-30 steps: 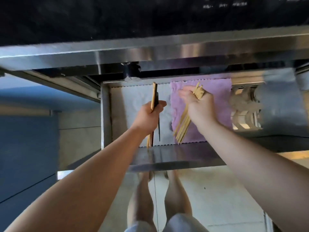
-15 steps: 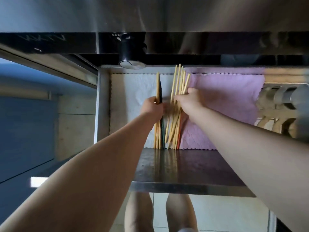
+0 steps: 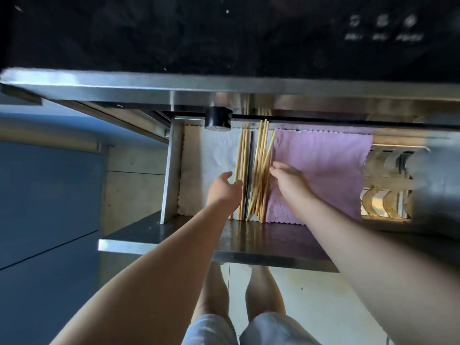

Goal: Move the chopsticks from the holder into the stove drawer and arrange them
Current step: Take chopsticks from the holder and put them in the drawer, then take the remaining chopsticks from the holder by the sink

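Head view, looking down: nearest are the person's bare legs [image 3: 239, 290], then the steel front of the pulled-out drawer [image 3: 249, 236]. Just past it both forearms reach in. The left hand [image 3: 224, 189] has a slack, unclosed grip, fingertips touching the left flank of the chopsticks [image 3: 258, 170]. The right hand [image 3: 290, 181] is likewise unclenched, its straight fingers pressed against their right flank. Neither hand holds anything. The chopsticks lie flat in the drawer between the two hands, long axis running from front to back, near ends against the front wall. The left few lie parallel, while the right few are fanned and crossed, with one dark stick [image 3: 249, 170] among them. They sit where a white liner [image 3: 211, 150] meets a pink cloth [image 3: 321, 170]. The untidy ones lie nearer the right hand, so squaring them likely falls to it, pushing leftward. Beyond are a black knob [image 3: 218, 118] and the dark cooktop [image 3: 224, 33]. No holder is in view.
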Motion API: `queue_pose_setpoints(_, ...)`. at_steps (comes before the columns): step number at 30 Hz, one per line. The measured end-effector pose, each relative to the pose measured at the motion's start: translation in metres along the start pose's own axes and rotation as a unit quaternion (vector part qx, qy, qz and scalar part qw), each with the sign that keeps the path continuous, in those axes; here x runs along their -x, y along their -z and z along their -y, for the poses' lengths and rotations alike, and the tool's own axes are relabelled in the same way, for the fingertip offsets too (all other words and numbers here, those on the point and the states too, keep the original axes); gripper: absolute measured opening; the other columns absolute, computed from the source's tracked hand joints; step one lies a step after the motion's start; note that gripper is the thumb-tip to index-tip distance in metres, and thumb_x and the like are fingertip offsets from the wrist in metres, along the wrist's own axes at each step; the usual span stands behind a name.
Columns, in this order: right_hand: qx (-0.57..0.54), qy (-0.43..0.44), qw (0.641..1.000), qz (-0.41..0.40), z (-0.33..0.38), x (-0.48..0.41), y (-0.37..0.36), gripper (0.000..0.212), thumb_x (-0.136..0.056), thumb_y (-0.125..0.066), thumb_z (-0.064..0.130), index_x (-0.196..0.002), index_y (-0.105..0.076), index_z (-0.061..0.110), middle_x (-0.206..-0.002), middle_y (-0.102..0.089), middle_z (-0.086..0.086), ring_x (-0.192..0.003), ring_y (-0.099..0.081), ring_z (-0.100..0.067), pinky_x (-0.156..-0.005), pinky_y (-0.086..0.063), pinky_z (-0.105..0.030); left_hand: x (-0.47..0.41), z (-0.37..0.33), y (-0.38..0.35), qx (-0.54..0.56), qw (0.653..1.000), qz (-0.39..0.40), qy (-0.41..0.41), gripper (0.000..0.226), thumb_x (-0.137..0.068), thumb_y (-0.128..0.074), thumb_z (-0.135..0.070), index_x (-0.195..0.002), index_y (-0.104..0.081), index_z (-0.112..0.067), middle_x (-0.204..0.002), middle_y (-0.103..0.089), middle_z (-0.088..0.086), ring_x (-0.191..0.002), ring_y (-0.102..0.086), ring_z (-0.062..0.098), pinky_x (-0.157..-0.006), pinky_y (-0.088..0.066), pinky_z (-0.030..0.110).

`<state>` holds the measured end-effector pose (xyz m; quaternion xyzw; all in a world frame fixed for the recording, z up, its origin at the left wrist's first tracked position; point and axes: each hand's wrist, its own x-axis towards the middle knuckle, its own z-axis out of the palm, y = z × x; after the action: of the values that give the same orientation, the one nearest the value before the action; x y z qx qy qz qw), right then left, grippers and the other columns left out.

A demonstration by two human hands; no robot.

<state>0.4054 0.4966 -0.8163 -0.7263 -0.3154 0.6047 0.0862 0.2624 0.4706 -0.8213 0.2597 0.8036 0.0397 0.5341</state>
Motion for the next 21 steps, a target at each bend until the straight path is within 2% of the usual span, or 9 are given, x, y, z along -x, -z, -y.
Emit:
queue_pose_setpoints(3, -0.003, 0.004, 1.000, 0.001, 0.004, 0.032, 0.008, 0.043, -0.099, -0.048, 0.027, -0.141, -0.047, 0.019, -0.147, -0.046, 0.000, -0.134, -0.043, -0.020, -0.105, -0.035, -0.033, 0.031, 0.000, 0.009, -0.018, 1.000, -0.001, -0.008, 0.051, -0.099, -0.046, -0.028, -0.149, -0.037, -0.024, -0.117, -0.065, 0.003, -0.054, -0.051, 0.006, -0.045, -0.040, 0.021)
queue_pose_setpoints(6, 0.017, 0.033, 0.999, 0.016, 0.012, 0.066, 0.015, 0.045, -0.099, -0.048, 0.025, -0.143, -0.044, 0.018, -0.148, -0.046, -0.003, -0.134, -0.043, -0.020, -0.100, -0.032, -0.027, 0.060, 0.003, 0.020, -0.046, 0.998, -0.008, -0.029, 0.051, -0.097, -0.045, -0.030, -0.147, -0.037, -0.026, -0.111, -0.066, 0.004, -0.060, -0.058, 0.012, -0.051, -0.044, 0.023)
queue_pose_setpoints(8, 0.053, 0.056, 0.997, 0.027, 0.018, 0.088, 0.020, 0.048, -0.099, -0.048, 0.028, -0.145, -0.040, 0.020, -0.149, -0.044, -0.004, -0.135, -0.043, -0.019, -0.104, -0.033, -0.029, 0.077, 0.005, 0.028, -0.073, 0.996, -0.013, -0.045, 0.051, -0.096, -0.045, -0.035, -0.147, -0.037, -0.029, -0.123, -0.064, 0.008, -0.082, -0.065, 0.021, -0.065, -0.053, 0.031)
queue_pose_setpoints(9, 0.076, 0.068, 0.994, 0.032, 0.022, 0.099, 0.023, 0.049, -0.099, -0.048, 0.029, -0.146, -0.039, 0.022, -0.149, -0.044, -0.004, -0.134, -0.045, -0.020, -0.104, -0.035, -0.030, 0.086, 0.006, 0.033, -0.086, 0.994, -0.019, -0.060, 0.052, -0.096, -0.045, -0.036, -0.147, -0.038, -0.029, -0.132, -0.059, 0.009, -0.101, -0.064, 0.025, -0.080, -0.055, 0.038)
queue_pose_setpoints(11, 0.133, 0.093, 0.986, 0.038, 0.028, 0.124, 0.027, 0.049, -0.099, -0.047, 0.031, -0.147, -0.036, 0.025, -0.148, -0.046, -0.006, -0.128, -0.051, -0.025, -0.097, -0.043, -0.033, 0.106, 0.008, 0.043, -0.107, 0.989, -0.035, -0.094, 0.052, -0.097, -0.046, -0.038, -0.147, -0.039, -0.026, -0.148, -0.046, 0.004, -0.131, -0.046, 0.025, -0.105, -0.042, 0.044)
queue_pose_setpoints(14, 0.220, 0.137, 0.964, 0.051, 0.035, 0.162, 0.033, 0.050, -0.100, -0.046, 0.033, -0.148, -0.032, 0.028, -0.143, -0.050, -0.010, -0.121, -0.056, -0.034, -0.095, -0.049, -0.042, 0.141, 0.013, 0.062, -0.158, 0.975, -0.075, -0.136, 0.055, -0.098, -0.042, -0.047, -0.149, -0.036, -0.028, -0.157, -0.031, 0.000, -0.145, -0.025, 0.022, -0.116, -0.028, 0.044)
queue_pose_setpoints(17, 0.327, 0.235, 0.914, 0.052, 0.040, 0.192, 0.038, 0.054, -0.098, -0.049, 0.035, -0.148, -0.030, 0.028, -0.150, -0.042, 0.001, -0.131, -0.048, -0.023, -0.102, -0.043, -0.036, 0.180, 0.022, 0.082, -0.216, 0.953, -0.127, -0.173, 0.059, -0.097, -0.036, -0.056, -0.151, -0.028, -0.035, -0.162, -0.019, -0.003, -0.149, -0.010, 0.023, -0.120, -0.014, 0.047)
queue_pose_setpoints(19, 0.414, 0.310, 0.855, 0.039, 0.046, 0.207, 0.039, 0.057, -0.097, -0.049, 0.037, -0.149, -0.028, 0.028, -0.152, -0.038, 0.002, -0.141, -0.033, -0.020, -0.114, -0.031, -0.040, 0.206, 0.032, 0.097, -0.231, 0.940, -0.158, -0.192, 0.059, -0.097, -0.033, -0.057, -0.152, -0.025, -0.036, -0.163, -0.013, -0.004, -0.150, -0.004, 0.024, -0.120, -0.007, 0.050)
queue_pose_setpoints(21, 0.476, 0.352, 0.806, 0.033, 0.053, 0.222, 0.036, 0.058, -0.097, -0.044, 0.041, -0.150, -0.022, 0.030, -0.157, -0.029, 0.004, -0.146, -0.020, -0.019, -0.118, -0.021, -0.044, 0.230, 0.045, 0.111, -0.225, 0.935, -0.186, -0.202, 0.060, -0.097, -0.032, -0.058, -0.152, -0.023, -0.037, -0.164, -0.009, -0.004, -0.150, 0.000, 0.024, -0.120, -0.003, 0.052)
